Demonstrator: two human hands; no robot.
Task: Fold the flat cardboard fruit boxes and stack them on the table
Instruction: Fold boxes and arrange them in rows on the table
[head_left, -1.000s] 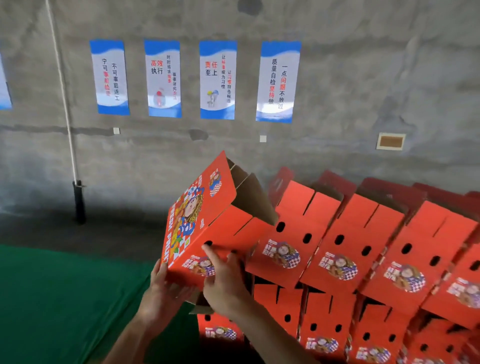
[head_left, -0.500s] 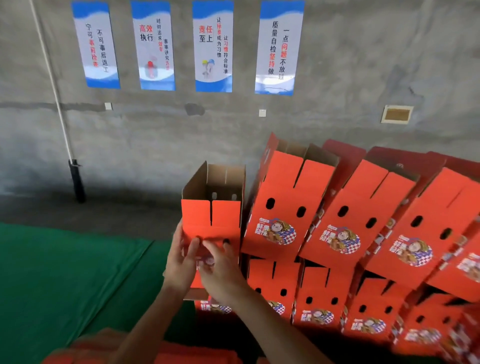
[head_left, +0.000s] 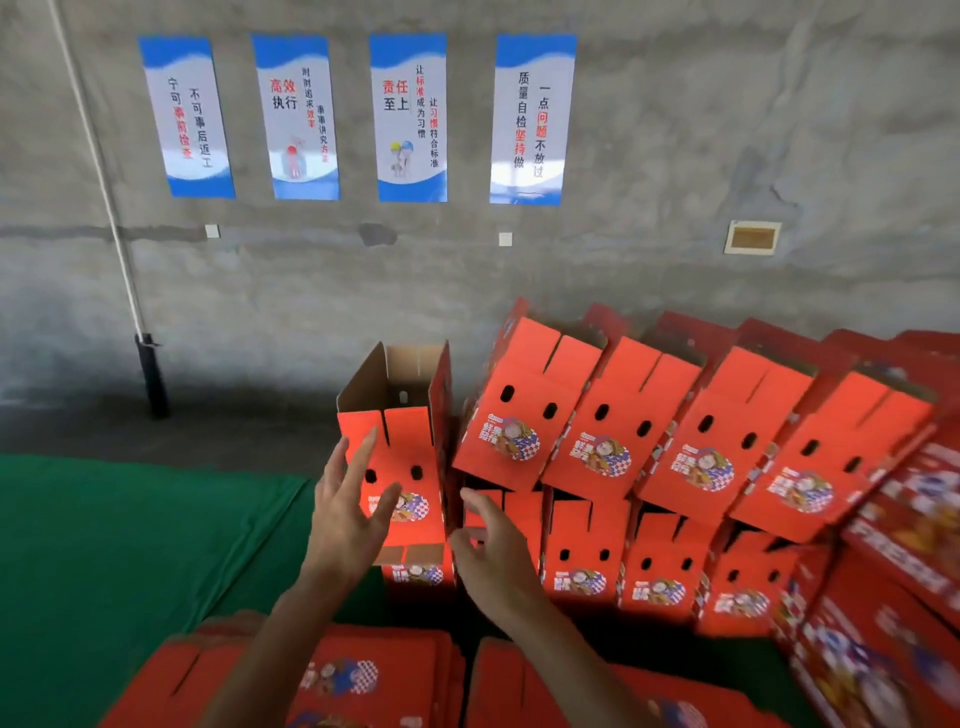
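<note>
A folded red fruit box (head_left: 402, 447) stands with its open brown inside facing up, at the left end of the upper row of stacked boxes (head_left: 675, 441). It rests on a lower row of folded boxes (head_left: 592, 556). My left hand (head_left: 348, 509) hovers with spread fingers just in front of the box's left face, holding nothing. My right hand (head_left: 493, 551) is open too, a little to the right and below, in front of the lower row. Flat unfolded boxes (head_left: 363, 675) lie in piles at the near edge.
The table has a green cover (head_left: 104, 545) that stretches to the left. Behind is a grey concrete wall with several blue posters (head_left: 410, 117) and a white pipe (head_left: 104, 182). More red boxes (head_left: 883, 597) crowd the right side.
The folded box went from being turned in both hands to standing on the stack's left end. Both hands have let go of it and drawn back a little.
</note>
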